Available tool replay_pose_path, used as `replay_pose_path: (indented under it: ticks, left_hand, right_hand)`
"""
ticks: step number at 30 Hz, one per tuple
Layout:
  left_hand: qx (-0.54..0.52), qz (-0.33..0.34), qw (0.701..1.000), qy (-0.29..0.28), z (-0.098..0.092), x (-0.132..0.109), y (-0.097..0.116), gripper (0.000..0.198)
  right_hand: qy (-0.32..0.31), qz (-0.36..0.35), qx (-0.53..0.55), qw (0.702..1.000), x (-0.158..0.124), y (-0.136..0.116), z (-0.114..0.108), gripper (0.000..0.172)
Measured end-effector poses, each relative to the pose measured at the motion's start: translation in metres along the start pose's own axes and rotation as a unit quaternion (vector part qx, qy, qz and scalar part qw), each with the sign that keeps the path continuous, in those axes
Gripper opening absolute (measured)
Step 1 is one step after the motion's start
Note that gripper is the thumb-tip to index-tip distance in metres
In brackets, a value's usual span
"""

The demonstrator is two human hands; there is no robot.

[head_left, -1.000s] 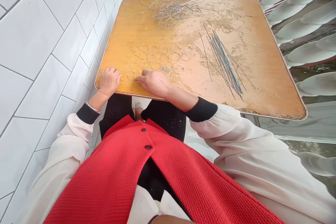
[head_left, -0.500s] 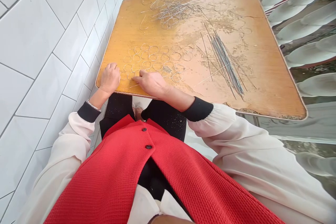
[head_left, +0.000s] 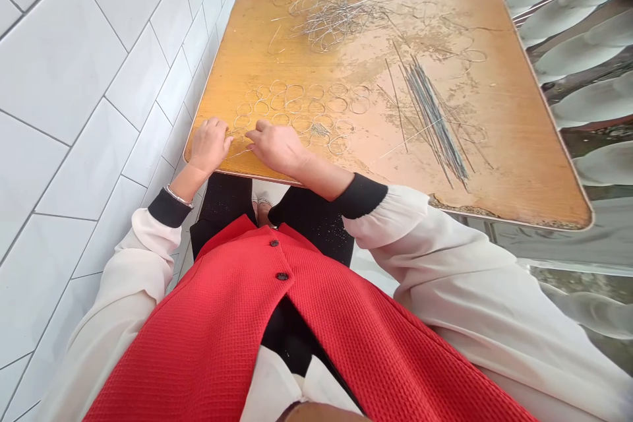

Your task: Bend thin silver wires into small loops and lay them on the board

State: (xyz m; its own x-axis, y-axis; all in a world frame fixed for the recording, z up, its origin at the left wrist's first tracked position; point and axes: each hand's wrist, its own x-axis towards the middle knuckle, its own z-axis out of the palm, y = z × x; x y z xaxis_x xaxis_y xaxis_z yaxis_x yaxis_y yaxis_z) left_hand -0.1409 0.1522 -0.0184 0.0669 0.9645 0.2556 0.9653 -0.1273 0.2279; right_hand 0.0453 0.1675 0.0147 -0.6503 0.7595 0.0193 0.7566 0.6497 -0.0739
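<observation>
Both of my hands work low over the near left corner of the wooden tabletop [head_left: 287, 66]. My left hand [head_left: 210, 146] is curled at the edge, its thumb and fingers drawn together; what they hold, if anything, is too small to make out. My right hand [head_left: 277, 148] pinches with thumb and forefinger at a thin wire [head_left: 240, 153], which runs across the gap toward my left thumb. Just beyond the hands lie rows of wire pieces bent into double loops [head_left: 294, 97]. A small heap of tiny metal bits [head_left: 320, 129] sits among them.
A tangled pile of wire [head_left: 341, 16] lies at the far edge. A bundle of straight grey rods [head_left: 435, 122] rests right of the loops, with loose wires around it. The tiled wall [head_left: 74, 66] runs along the left, and a white balustrade [head_left: 568, 59] along the right.
My right hand has lifted slightly and turned, its fingertips now higher. My left thumb has come out toward the right, and the wire between the hands shows more plainly. The view has shifted slightly.
</observation>
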Motion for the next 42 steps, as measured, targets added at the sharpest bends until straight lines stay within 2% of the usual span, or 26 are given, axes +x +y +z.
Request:
replay_pose_path:
  ticks: [3,8,12,18,21,25,29,32,39,42]
  left_hand:
    - [-0.013,-0.008,1.0,-0.011,-0.001,-0.001,0.0,0.007]
    - [-0.034,-0.017,0.999,0.003,0.001,-0.002,-0.003,0.007]
    - [-0.03,-0.022,0.999,0.01,0.004,-0.001,-0.009,0.012]
    - [-0.023,-0.001,0.998,0.056,0.016,0.002,-0.018,0.011]
    - [-0.046,0.006,0.997,0.055,0.019,0.001,-0.015,0.011]
    - [-0.069,0.003,0.997,0.045,0.012,-0.004,-0.006,0.009]
    - [-0.103,0.062,0.993,0.017,0.005,-0.01,-0.005,0.01]
    - [-0.118,0.101,0.988,-0.005,0.007,-0.013,-0.006,0.006]
    - [-0.11,0.134,0.985,0.021,0.013,-0.008,0.006,0.011]
    - [-0.111,0.117,0.986,0.053,0.011,-0.007,0.009,0.017]
  right_hand:
    - [0.003,0.006,0.017,1.0,0.014,-0.002,0.005,0.035]
    - [-0.014,-0.013,0.003,1.0,0.029,-0.003,0.008,0.037]
    - [-0.01,-0.043,-0.01,0.999,0.021,0.004,0.004,0.037]
    - [-0.006,-0.089,-0.03,0.996,0.0,0.024,0.002,0.041]
    - [0.002,-0.064,-0.042,0.997,0.0,0.028,0.0,0.044]
    - [0.02,-0.044,-0.014,0.999,0.004,0.025,-0.001,0.043]
    - [0.009,-0.028,-0.007,1.0,0.004,0.024,0.002,0.042]
    - [0.025,-0.013,0.003,1.0,0.003,0.026,0.003,0.044]
    - [0.086,-0.006,0.04,0.995,0.005,0.029,0.0,0.044]
    - [0.1,-0.012,0.052,0.994,0.005,0.031,-0.001,0.043]
